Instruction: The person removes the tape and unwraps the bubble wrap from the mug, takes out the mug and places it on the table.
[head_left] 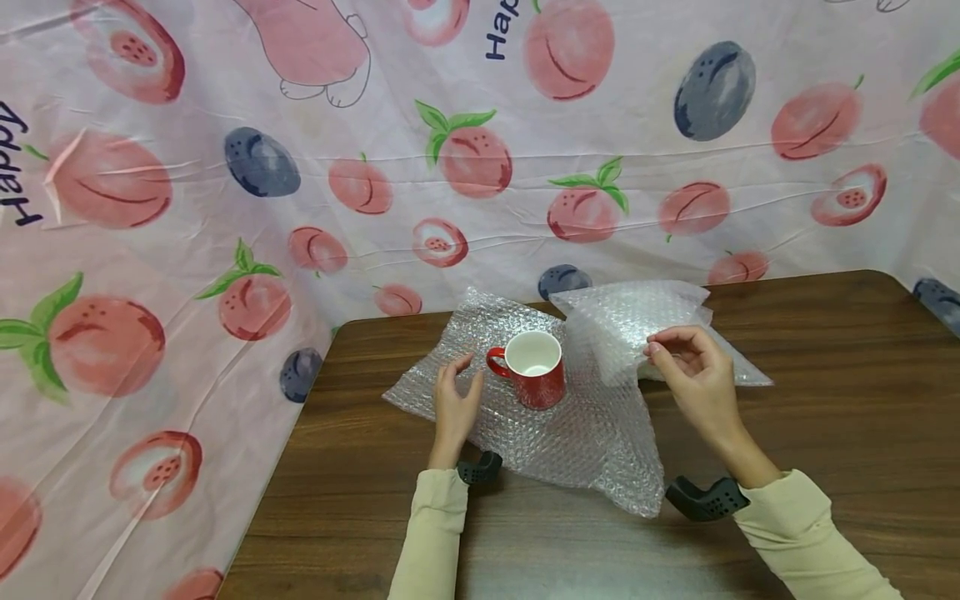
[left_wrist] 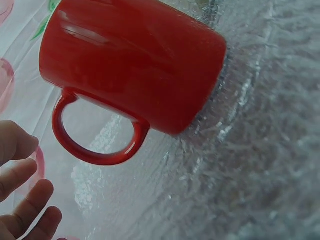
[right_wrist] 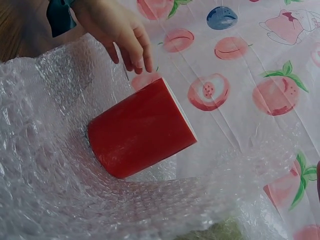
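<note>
A red mug [head_left: 535,385] with a white inside stands upright on a spread sheet of bubble wrap [head_left: 577,442], its handle toward the left. Beside that handle my left hand [head_left: 456,404] is held with fingers apart, touching nothing; in the left wrist view its fingers [left_wrist: 32,205] are clear of the handle. To the mug's right, my right hand [head_left: 697,375] pinches a raised edge of the bubble wrap between thumb and fingertips. The right wrist view shows the mug [right_wrist: 142,130] with wrap rising around its near side; the right hand is almost wholly outside that view.
More bubble wrap [head_left: 660,304] lies crumpled at the table's back right. Under the wrap is a brown wooden table [head_left: 337,517]. A fruit-printed cloth [head_left: 480,217] hangs behind and to the left. A yellowish-green patch [right_wrist: 220,231] shows blurred through the wrap.
</note>
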